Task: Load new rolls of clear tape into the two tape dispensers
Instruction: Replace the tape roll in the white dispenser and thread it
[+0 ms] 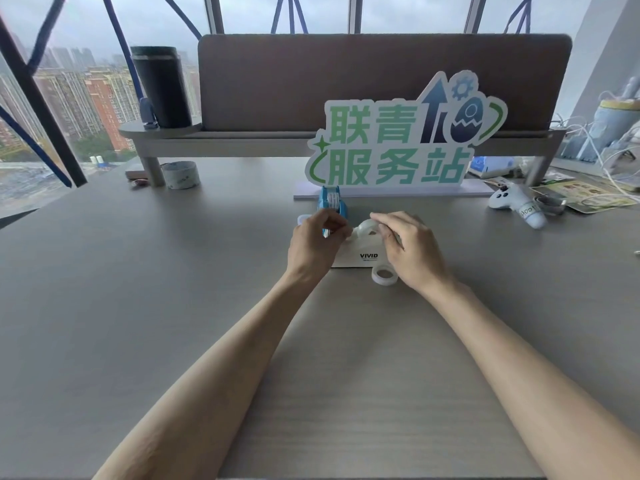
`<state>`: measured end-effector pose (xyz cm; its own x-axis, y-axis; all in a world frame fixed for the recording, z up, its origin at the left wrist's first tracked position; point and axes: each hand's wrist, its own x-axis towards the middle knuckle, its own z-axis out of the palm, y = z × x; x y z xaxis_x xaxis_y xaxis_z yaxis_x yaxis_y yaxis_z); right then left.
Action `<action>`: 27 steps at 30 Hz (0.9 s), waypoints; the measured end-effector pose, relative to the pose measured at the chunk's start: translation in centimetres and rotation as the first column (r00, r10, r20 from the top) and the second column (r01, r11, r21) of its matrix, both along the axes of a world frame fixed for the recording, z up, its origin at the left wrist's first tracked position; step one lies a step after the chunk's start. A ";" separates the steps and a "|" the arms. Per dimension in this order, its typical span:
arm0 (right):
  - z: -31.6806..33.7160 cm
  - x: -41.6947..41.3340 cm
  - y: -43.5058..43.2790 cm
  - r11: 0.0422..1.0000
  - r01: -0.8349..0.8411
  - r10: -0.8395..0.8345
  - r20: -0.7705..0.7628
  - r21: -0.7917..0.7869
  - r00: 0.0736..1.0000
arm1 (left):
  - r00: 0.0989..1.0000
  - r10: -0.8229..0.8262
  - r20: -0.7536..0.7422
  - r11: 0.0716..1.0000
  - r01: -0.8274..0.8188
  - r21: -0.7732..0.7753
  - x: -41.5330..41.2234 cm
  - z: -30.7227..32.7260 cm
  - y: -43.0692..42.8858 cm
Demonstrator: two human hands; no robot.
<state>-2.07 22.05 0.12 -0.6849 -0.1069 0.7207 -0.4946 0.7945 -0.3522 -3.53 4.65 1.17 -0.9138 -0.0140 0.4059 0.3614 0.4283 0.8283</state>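
A white tape dispenser point(360, 256) marked VIVID stands at the middle of the desk, with a clear tape roll point(367, 229) seated in its top. My right hand point(408, 247) rests over that roll and holds it. My left hand point(317, 244) is pinched at the dispenser's left end, apparently on the tape's free end. Right behind my left hand stands a blue tape dispenser point(330, 200) with a roll in it. A loose clear tape roll point(383, 274) lies flat in front of the white dispenser, beside my right wrist. Another small roll point(304, 219) peeks out left of the blue dispenser.
A standing sign point(401, 147) with green characters stands just behind the dispensers. Farther back is a raised shelf point(242, 138) with a dark tumbler point(161, 86). A wide tape roll point(180, 174) sits back left. A white game controller point(519, 204) and papers lie at right.
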 end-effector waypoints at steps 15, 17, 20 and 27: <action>0.1 1.4 -0.5 0.997 0.031 -0.031 0.011 -0.067 0.999 | 0.999 0.002 0.035 0.998 -0.005 0.065 0.2 0.1 0.0; 0.2 1.5 -0.6 0.995 0.036 -0.034 0.028 -0.091 0.999 | 0.999 0.005 0.040 0.998 -0.008 0.067 0.1 0.1 0.0; 0.3 1.9 -1.1 0.989 0.049 -0.043 0.044 -0.138 0.998 | 0.999 -0.001 0.034 0.996 -0.002 0.085 0.2 0.0 0.0; 0.1 2.0 -1.1 0.986 0.050 -0.037 0.088 -0.159 0.995 | 0.993 -0.062 0.096 0.968 0.037 0.247 0.4 0.5 -0.4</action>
